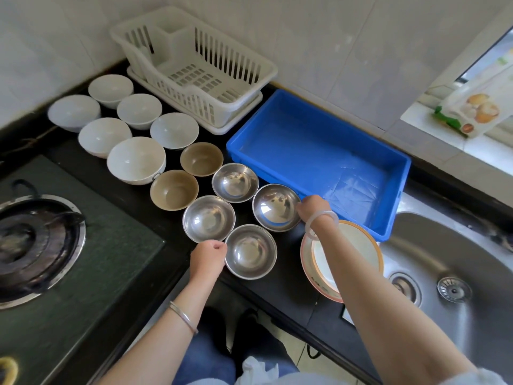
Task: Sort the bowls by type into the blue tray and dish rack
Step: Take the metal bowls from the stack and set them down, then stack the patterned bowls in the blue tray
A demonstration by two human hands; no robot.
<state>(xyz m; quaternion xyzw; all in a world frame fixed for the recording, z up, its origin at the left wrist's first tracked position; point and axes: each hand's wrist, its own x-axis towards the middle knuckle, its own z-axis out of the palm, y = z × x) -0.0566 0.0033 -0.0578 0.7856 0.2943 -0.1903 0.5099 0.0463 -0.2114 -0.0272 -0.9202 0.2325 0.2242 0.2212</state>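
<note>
Several steel bowls stand on the black counter. My left hand (208,257) pinches the left rim of the nearest steel bowl (250,252). My right hand (313,208) pinches the right rim of another steel bowl (276,207). Two more steel bowls (208,218) (235,182) sit beside them. Two brown bowls (174,189) (201,158) and several white bowls (136,159) stand further left. The blue tray (316,151) lies empty to the right. The white dish rack (194,70) stands empty at the back.
A gas hob (39,240) fills the left side. A steel sink (449,273) lies to the right, with stacked plates (347,245) at its edge under my right forearm. A food packet (472,107) rests on the window sill.
</note>
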